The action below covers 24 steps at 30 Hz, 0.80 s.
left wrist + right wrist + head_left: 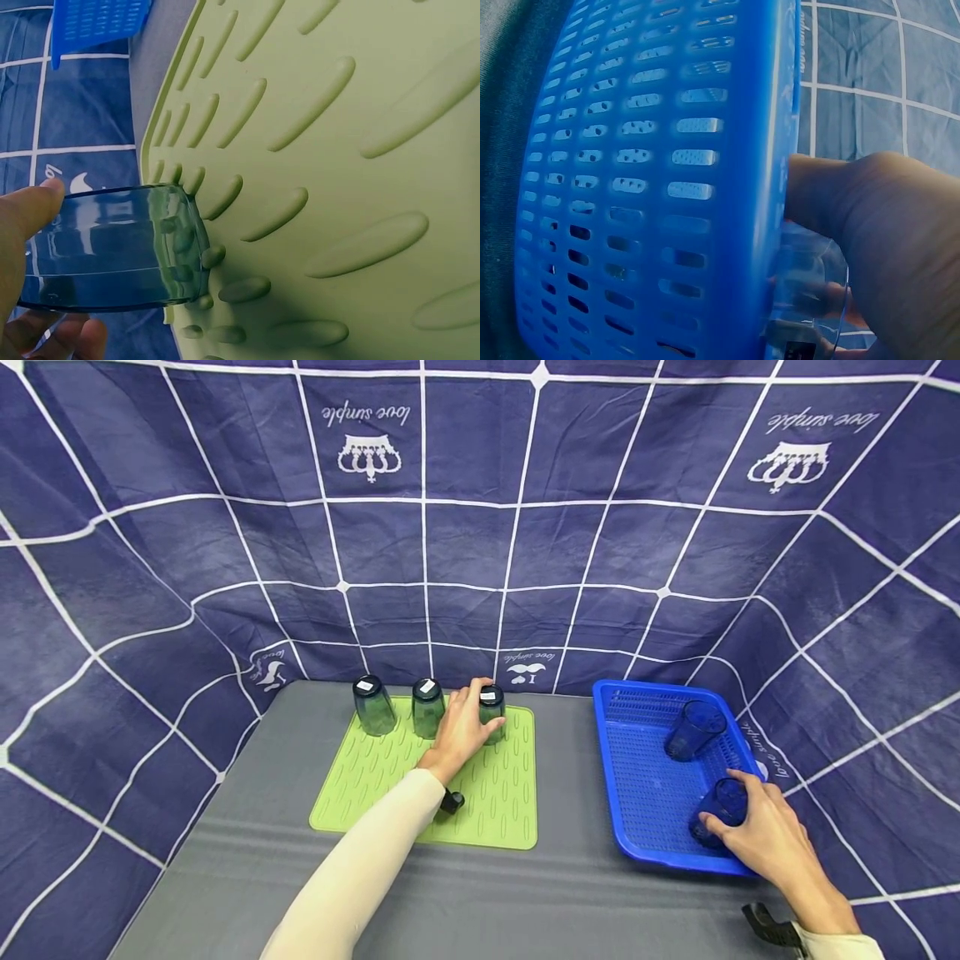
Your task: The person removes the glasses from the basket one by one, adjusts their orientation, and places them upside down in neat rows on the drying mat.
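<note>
My left hand (pixel 459 731) grips an upside-down tinted drinking glass (pixel 492 697) at the back right of the green ridged mat (pixel 487 818). In the left wrist view the thumb and fingers lie on opposite sides of this glass (pixel 112 247), its rim down at the mat. On the right, my right hand (pixel 776 835) holds another drinking glass (pixel 727 802) inside the blue plastic basket (pixel 611 785), thumb on one side and fingers on the other. The basket wall (pixel 645 172) hides part of that glass (pixel 802 259) in the right wrist view.
Two more upturned glasses, one at the mat's back left corner (pixel 375 706) and one beside it (pixel 428 712), stand left of my left hand. Another glass (pixel 693 731) leans in the basket's back right. A blue checked cloth (pixel 465 543) rises behind the grey table (pixel 570 893).
</note>
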Each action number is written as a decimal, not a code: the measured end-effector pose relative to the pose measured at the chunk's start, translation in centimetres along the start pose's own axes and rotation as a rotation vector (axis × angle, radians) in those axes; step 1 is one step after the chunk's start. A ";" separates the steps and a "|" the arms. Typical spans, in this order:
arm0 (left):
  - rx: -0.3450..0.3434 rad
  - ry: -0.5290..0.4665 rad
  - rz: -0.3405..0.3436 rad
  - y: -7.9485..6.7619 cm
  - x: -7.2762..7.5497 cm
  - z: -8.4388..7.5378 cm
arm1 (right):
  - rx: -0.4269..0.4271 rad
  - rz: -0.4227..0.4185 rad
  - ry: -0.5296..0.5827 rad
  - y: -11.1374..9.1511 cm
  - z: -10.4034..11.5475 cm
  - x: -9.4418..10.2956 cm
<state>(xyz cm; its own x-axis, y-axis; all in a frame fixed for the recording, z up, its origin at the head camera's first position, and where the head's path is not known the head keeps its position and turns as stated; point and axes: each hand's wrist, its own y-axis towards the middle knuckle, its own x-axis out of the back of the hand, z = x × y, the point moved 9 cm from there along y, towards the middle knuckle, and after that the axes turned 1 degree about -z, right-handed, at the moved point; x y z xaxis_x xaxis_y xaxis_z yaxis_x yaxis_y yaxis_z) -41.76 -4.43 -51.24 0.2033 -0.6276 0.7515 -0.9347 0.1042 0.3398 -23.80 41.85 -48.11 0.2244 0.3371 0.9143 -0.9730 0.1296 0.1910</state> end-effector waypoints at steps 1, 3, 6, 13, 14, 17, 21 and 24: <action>0.000 0.003 0.000 0.0 0.0 0.0 | 0.000 0.001 0.002 0.0 -0.1 0.0; 0.002 0.007 0.001 0.0 0.1 -0.1 | -0.001 0.002 0.003 0.1 -0.1 0.0; 0.009 0.013 0.008 -0.1 0.1 -0.1 | 0.000 -0.001 0.000 0.1 -0.2 0.0; 0.020 0.023 0.026 -0.4 0.1 -0.3 | 0.000 -0.016 -0.001 0.1 -0.3 0.0; 0.022 0.024 0.024 -0.4 0.2 -0.3 | 0.005 -0.022 0.001 0.1 -0.3 -0.1; 0.021 0.024 0.026 -0.5 0.2 -0.3 | 0.011 -0.028 0.005 0.0 -0.3 -0.1; 0.021 0.011 0.033 -0.6 0.1 -0.3 | -0.002 -0.020 0.003 0.0 -0.4 0.0; 0.021 0.001 0.036 -0.8 0.3 -0.4 | -0.005 -0.020 0.000 0.2 -0.4 0.1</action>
<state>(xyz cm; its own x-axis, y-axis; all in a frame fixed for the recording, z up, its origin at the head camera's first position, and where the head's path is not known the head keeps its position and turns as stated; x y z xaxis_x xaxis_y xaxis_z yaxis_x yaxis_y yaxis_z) -40.83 -4.38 -51.07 0.1693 -0.6229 0.7638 -0.9473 0.1110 0.3005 -23.94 42.30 -48.15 0.2433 0.3344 0.9105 -0.9682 0.1405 0.2071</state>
